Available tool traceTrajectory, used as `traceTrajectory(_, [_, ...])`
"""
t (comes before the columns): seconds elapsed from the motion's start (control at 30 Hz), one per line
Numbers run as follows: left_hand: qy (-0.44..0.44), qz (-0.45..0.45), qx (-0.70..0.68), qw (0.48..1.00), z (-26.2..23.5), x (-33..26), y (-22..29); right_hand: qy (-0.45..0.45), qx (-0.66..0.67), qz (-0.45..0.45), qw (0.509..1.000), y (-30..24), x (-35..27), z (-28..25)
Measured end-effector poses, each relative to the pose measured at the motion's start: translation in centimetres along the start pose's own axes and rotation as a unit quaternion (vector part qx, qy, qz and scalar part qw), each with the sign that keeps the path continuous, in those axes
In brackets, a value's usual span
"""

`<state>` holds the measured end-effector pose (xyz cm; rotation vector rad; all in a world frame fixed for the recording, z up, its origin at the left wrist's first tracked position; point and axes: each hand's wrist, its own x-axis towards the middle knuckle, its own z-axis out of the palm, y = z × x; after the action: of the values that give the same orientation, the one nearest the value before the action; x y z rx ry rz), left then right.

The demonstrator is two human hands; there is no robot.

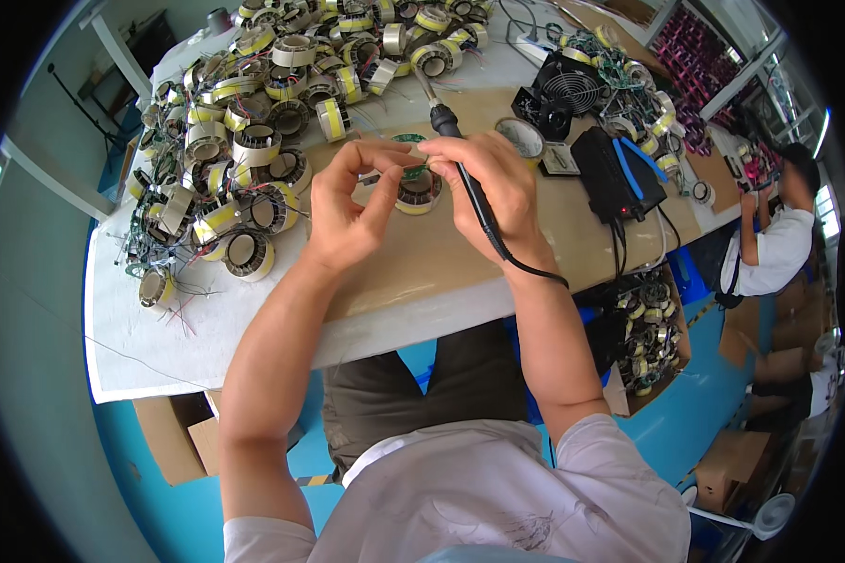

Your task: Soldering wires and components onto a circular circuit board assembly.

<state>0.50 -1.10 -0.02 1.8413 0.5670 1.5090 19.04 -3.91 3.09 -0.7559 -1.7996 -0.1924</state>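
Coil (417,190) lying flat on the desk (422,258), centre, steadied for tip access; left hand (347,211) pinching its green board (409,171), fingers clamping together; right hand (493,192) gripping the iron (460,159) pen-style, fingers closing round it; finished coils (244,122) piling at left, clear of the work.

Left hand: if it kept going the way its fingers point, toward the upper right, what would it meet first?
Probably the ring-shaped coil with yellow tape that the left hand fingertips already touch; just beyond is the right hand holding the soldering iron. Depth is hard to judge.
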Motion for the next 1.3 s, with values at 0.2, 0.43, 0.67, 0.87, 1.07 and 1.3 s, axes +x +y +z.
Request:
traceTrajectory(0.2, [-0.003,-0.004,0.008,1.000,-0.4,0.1,-0.2,0.012,0.016,0.002,1.000,-0.4,0.5,-0.2])
traceTrajectory(0.43, [-0.007,0.018,0.018,1.000,-0.5,0.0,-0.3,-0.015,0.036,-0.009,0.999,0.1,0.2,0.6])
traceTrajectory(0.67, [-0.018,0.026,0.063,0.998,-0.1,0.3,0.0,0.015,0.021,0.034,0.999,0.2,0.2,0.2])
traceTrajectory(0.87, [0.001,-0.001,0.017,1.000,0.3,0.2,0.0,0.001,0.004,0.040,0.999,0.4,0.3,0.0])
traceTrajectory(1.07, [0.005,0.009,0.027,1.000,0.3,0.0,0.0,0.006,0.022,0.021,1.000,0.7,-0.2,-0.6])
traceTrajectory(1.3, [-0.018,-0.008,0.016,1.000,-0.1,-0.1,-0.3,0.158,0.261,0.229,0.924,0.6,-5.8,-2.5])
